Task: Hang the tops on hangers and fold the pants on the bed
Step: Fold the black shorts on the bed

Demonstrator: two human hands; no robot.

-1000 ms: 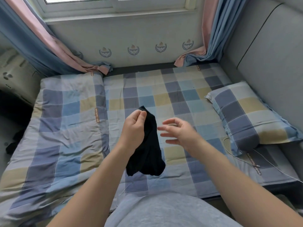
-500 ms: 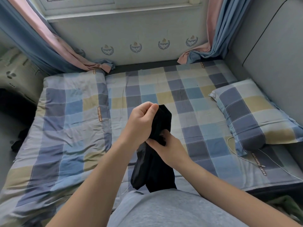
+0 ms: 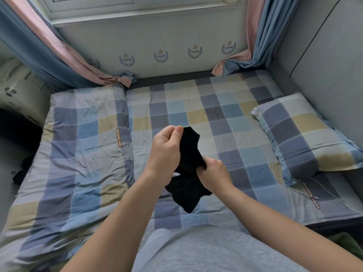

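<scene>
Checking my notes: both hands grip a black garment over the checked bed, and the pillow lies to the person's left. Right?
No: the head view shows the pillow on the person's right. The rest holds: left hand and right hand both grip the black garment over the bed.

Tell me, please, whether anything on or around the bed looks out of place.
A white cable trails loose across the bed beside the pillow, and dark clothes lie on the floor left of the bed.

Light grey marled top (image 3: pixel 216 254), bare forearms (image 3: pixel 121 213)
</scene>
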